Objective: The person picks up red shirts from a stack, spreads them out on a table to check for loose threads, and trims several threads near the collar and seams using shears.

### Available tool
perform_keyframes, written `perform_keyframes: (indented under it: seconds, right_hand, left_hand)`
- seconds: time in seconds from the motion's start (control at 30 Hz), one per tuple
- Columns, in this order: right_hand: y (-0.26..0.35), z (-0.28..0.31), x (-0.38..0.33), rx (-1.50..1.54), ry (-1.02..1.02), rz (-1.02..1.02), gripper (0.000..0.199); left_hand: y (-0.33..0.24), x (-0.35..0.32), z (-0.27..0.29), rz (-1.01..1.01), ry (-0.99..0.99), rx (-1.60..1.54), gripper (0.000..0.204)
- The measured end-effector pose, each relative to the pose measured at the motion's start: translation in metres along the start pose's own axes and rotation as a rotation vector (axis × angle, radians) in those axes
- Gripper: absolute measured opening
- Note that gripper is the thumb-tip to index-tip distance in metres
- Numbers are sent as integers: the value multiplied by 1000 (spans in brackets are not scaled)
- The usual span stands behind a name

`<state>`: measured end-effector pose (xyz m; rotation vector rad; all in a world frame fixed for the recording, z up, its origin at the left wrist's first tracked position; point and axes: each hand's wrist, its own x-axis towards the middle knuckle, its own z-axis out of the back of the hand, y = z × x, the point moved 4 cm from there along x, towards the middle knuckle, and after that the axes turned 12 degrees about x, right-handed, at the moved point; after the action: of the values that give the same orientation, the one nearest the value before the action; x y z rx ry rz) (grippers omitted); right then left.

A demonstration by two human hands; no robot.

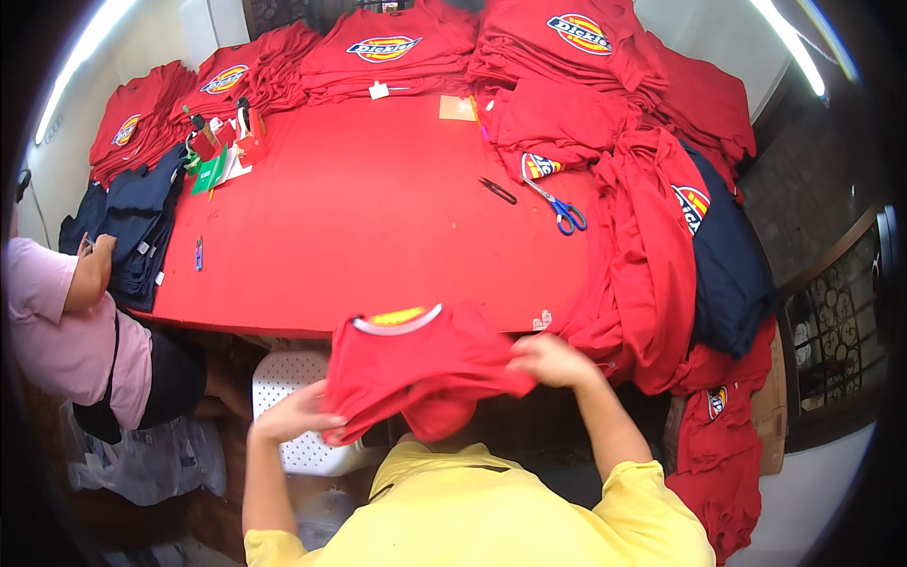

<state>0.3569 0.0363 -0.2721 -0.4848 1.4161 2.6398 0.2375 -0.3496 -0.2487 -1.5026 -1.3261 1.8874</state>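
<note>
A red T-shirt (425, 364) is stretched between my hands at the near edge of the red-covered table (359, 217). Its collar, with a pale neck band and a yellow patch, points away from me. My left hand (295, 413) grips the shirt's left side. On the right, my right hand (551, 360) pinches the opposite side, slightly blurred. The shirt's lower part droops toward my lap. Farther off on the table lie blue-handled scissors (567, 215) and dark thread snips (498, 191). Small blue snips (198, 253) rest at the left.
Stacks of folded red shirts (387, 57) line the far edge. More red shirts (642, 274) and a navy garment (732, 255) drape at the right. A co-worker in pink (85, 321) stands left beside navy garments (142, 217). A white perforated stool (293, 378) stands below the table.
</note>
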Motion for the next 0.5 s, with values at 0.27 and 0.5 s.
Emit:
perform_keyframes:
  seconds: [0.27,0.5]
  right_hand:
    - [171,6,5,-128,-19,462,14]
    - [181,-46,-15,-213,-552,810,78]
  left_hand:
    - [-100,34,-65,-564,-471,884,105]
    - [-151,40,-57,-451,-542,334,13]
